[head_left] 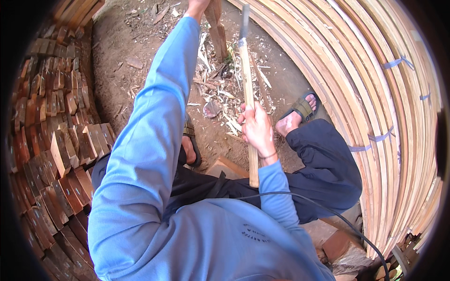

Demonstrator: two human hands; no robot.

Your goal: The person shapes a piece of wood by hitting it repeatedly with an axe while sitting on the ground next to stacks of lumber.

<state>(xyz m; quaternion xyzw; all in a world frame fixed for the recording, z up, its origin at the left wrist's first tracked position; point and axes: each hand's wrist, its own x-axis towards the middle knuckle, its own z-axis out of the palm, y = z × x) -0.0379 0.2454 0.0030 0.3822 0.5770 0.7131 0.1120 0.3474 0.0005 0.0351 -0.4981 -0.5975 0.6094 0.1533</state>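
My right hand (257,129) is closed round the pale wooden handle of a bladed tool (247,75). Its narrow metal head (244,22) points away from me, slightly blurred, so its exact kind is unclear. My left arm stretches far forward, and only part of my left hand (197,6) shows at the top edge, its fingers out of sight. Right beside that hand, a brown piece of wood (216,35) stands on the ground; the picture does not show whether I grip it.
Wood chips (229,100) litter the dirt floor between my sandalled feet. Stacked short wood blocks (56,159) rise on the left. Long pale strips (375,93), tied with bluish bands, curve along the right. A black cable (323,210) crosses my lap, and wood chunks (344,246) lie at lower right.
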